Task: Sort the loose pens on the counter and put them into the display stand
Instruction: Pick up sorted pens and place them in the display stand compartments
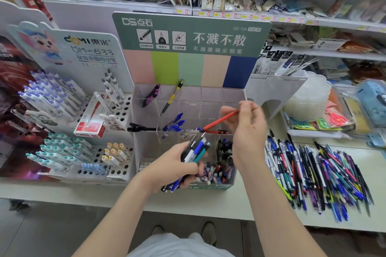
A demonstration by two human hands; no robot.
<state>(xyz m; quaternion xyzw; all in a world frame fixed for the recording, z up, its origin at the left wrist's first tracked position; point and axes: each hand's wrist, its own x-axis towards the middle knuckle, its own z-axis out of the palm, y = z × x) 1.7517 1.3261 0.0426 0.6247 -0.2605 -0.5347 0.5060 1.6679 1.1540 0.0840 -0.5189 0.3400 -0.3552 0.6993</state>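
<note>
1. Two bare hands work at the clear display stand (240, 98), which sits on the pale counter (208, 200) under a green header card (188, 33).
2. The left hand (167, 165) has its fingers curled tight round a bundle of pens (196, 150) with black, blue, white and teal barrels. It holds the bundle in front of the stand's front wall, the upper ends pointing up and to the right.
3. The right hand (246, 129) pinches the upper end of a red pen (221, 120) between thumb and fingertips. The pen slants down to the left, and its lower end hangs over a middle-row compartment on the stand's right side.
4. Just below that lower end, a second red pen (217, 132) lies flat along a divider.
5. Inside the stand, purple pens (151, 95) lean in the back left compartment, with a yellow-and-black pen (173, 98) in the next one to the right. Blue pens (174, 124) cluster in the middle row and a black pen (139, 127) lies at its left end. The front right compartment is packed with mixed pens (221, 165).
6. The loose pens (317, 173) lie in a wide heap on the counter to the right of the stand, apart from both hands.
7. Left of the stand, a white perforated rack (123, 110) holds white-and-blue pens, and a red box (92, 123) rests on it.
8. Shop shelves (229, 14) of packaged goods run behind, too blurred to read.
</note>
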